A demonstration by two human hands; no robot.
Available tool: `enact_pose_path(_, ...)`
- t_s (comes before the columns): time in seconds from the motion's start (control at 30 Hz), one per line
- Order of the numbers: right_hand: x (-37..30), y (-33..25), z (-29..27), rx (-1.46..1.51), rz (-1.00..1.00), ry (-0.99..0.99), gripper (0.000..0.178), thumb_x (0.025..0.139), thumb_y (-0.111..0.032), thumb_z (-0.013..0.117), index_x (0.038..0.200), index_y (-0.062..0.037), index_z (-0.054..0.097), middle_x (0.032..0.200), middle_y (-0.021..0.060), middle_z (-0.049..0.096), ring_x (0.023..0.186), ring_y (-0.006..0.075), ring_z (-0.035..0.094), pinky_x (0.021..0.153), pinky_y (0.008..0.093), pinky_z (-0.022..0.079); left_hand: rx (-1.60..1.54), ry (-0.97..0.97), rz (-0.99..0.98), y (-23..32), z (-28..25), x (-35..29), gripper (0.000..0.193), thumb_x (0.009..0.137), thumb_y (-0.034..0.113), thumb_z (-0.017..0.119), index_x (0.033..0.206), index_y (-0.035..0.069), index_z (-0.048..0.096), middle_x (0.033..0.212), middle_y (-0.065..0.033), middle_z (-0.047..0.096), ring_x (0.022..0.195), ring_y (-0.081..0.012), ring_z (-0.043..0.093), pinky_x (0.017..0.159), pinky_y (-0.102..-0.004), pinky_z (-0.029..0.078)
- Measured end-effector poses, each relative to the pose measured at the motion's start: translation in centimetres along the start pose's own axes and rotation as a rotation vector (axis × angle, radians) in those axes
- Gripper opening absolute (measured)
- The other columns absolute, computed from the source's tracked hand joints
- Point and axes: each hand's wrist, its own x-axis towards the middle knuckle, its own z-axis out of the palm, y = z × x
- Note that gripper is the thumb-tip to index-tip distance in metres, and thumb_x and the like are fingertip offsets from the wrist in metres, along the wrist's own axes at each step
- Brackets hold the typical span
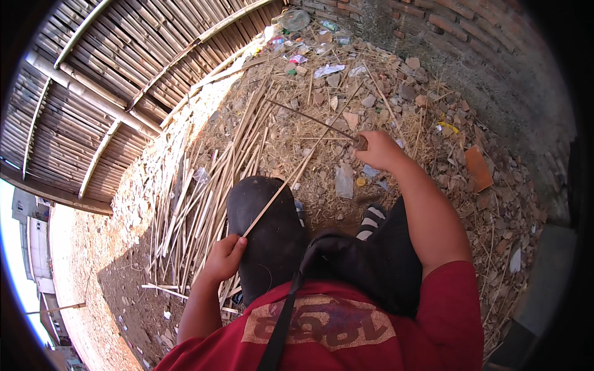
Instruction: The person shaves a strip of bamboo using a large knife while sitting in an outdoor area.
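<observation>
My left hand (225,257) is closed around the near end of a long, pale bamboo strip (271,203), beside my left knee. The strip slants up and away to the right, over the dark trouser leg. In my right hand (380,151) is the brown handle of a long knife (312,119), gripped in the fingers. Its thin dark blade points left and away, crossing the strip in this view; whether the two touch, I cannot tell. A heap of bamboo strips (207,188) lies on the ground to the left of my knees.
A slatted bamboo panel (151,46) stands at the far left, and a brick wall (489,68) curves along the right. Rubble, straw and litter cover the ground (322,164). A broken orange tile (478,168) lies to the right, and plastic scraps (328,70) lie farther off.
</observation>
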Motion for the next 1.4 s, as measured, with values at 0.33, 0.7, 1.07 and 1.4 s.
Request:
enact_pose_path(0.33,0.2,-0.5,0.6,-0.137,-0.152,-0.127,0.034,0.076,-0.024,0.072,0.104,-0.0046,0.070,0.094,0.0198,0.072,0.091,0.0404,0.069,0.081,0.0473,0.055,0.023,0.004,-0.004,0.6,0.3,0.2,0.045,0.106,0.039,0.053,0.085,-0.001,0.059,0.070,-0.0207,0.059,0.067,-0.0353,0.060,0.064,-0.0447,0.045)
enact_pose_path(0.7,-0.7,-2.5,0.6,-0.139,-0.153,-0.152,0.029,0.075,-0.025,0.075,0.095,-0.0050,0.069,0.084,0.0191,0.069,0.085,0.0410,0.068,0.077,0.0496,0.054,0.105,0.076,-0.024,1.6,0.6,-0.4,0.045,0.105,0.038,0.055,0.083,-0.001,0.058,0.072,-0.0261,0.060,0.072,-0.0470,0.062,0.064,-0.0508,0.045)
enact_pose_path(1.07,0.3,-0.7,2.5,-0.068,-0.200,-0.064,0.029,0.077,-0.024,0.073,0.099,-0.0060,0.070,0.092,0.0186,0.071,0.091,0.0383,0.069,0.081,0.0483,0.055,0.008,0.011,-0.011,-0.1,0.4,0.3,0.046,0.105,0.039,0.055,0.085,-0.001,0.059,0.073,-0.0224,0.060,0.070,-0.0373,0.062,0.066,-0.0461,0.046)
enact_pose_path(1.4,-0.7,-3.3,2.5,-0.124,-0.183,-0.171,0.031,0.075,-0.023,0.073,0.100,-0.0038,0.071,0.091,0.0185,0.072,0.086,0.0373,0.070,0.078,0.0470,0.055,-0.009,-0.047,-0.021,-0.7,-0.3,0.2,0.048,0.108,0.041,0.049,0.086,-0.001,0.059,0.072,-0.0158,0.059,0.070,-0.0246,0.057,0.068,-0.0412,0.046)
